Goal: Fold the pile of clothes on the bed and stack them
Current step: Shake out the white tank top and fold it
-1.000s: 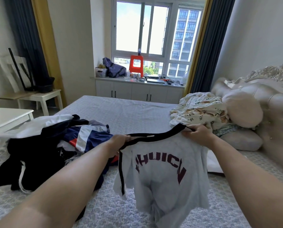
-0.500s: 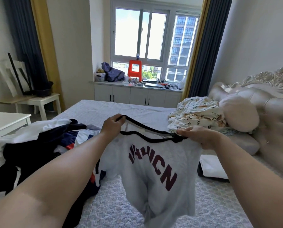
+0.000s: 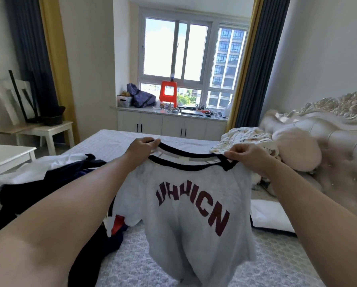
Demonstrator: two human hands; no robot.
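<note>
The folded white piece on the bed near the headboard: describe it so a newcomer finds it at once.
Start at the tufted headboard on the right and drop to the bed below the round pillow. The folded white garment lies flat there, just right of the held grey T-shirt. Unlike the dark clothes pile opposite, it is neat, plain and squared.

T-shirt [image 3: 186, 206]: soft matt grey cloth, black ribbed collar (maroon letters looked printed) | bed [image 3: 136, 266] cover: quilted, textured matt fabric | headboard [image 3: 339, 141]: glossy tufted upholstery, leather-like | stool [image 3: 169, 92]: shiny red plastic | side table [image 3: 49, 129]: painted white wood
</note>
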